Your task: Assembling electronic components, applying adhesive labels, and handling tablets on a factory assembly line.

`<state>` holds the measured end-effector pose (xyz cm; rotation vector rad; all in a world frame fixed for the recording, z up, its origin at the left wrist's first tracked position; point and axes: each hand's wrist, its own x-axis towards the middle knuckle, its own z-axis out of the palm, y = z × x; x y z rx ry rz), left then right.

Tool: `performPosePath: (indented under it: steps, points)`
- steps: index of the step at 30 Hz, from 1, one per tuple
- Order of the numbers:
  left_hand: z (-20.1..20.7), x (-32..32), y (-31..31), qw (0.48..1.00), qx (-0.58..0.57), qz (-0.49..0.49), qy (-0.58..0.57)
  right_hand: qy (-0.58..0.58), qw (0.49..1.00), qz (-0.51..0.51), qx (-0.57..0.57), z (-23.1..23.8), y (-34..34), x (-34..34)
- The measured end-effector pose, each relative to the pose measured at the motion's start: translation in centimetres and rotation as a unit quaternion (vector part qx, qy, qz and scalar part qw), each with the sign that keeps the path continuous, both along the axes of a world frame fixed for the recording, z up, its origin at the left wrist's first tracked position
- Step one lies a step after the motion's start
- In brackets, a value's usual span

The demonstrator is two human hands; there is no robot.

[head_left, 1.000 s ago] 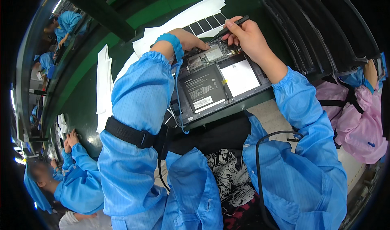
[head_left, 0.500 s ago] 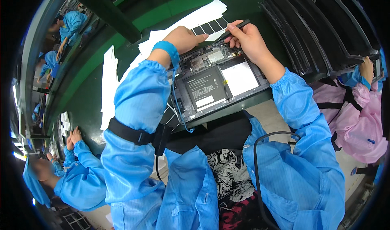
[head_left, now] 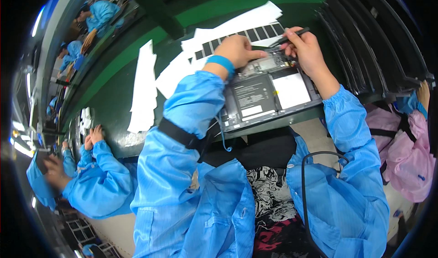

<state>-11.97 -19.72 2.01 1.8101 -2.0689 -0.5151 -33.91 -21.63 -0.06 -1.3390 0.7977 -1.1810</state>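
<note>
The laptop base [head_left: 232,116], its inside exposed, lies on the green bench [head_left: 116,91] directly ahead of the wearer. Its long axis slants, from between eight and nine o'clock to between two and three. The right hand [head_left: 305,50] grips a slim black tool [head_left: 298,33], apparently tweezers, whose shaft points toward eight o'clock. The circuit board [head_left: 264,66] lies between eight and nine o'clock from that hand, in the half of the base away from the wearer. The left hand [head_left: 237,50] is above the base's far edge, index finger extended toward between three and four; whether its fingers hold anything cannot be told. The tool's tip is just beside that fingertip, at about one o'clock from it. Of the two hands, the left appears nearer the board's middle. Contact with the board cannot be confirmed. The battery [head_left: 254,96] lies at about seven o'clock from the board.
</note>
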Motion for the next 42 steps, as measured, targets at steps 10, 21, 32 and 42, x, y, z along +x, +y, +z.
performPosePath:
  steps: [10,21,32,42]
  points:
    - [3.9,1.5,14.0,0.983,0.008,0.132,0.124,0.101,0.989,-0.065,-0.081,2.0,8.4,-5.5]
    - [2.5,1.4,17.6,0.945,-0.140,0.140,0.260,0.154,0.969,-0.176,-0.074,-1.0,11.4,-4.3]
    - [2.0,33.7,23.9,0.825,-0.310,0.272,0.386,0.116,0.970,-0.013,-0.215,3.7,10.2,28.5]
    - [4.3,32.7,26.3,0.909,-0.246,0.333,0.047,0.116,0.956,0.162,-0.215,7.6,12.7,24.1]
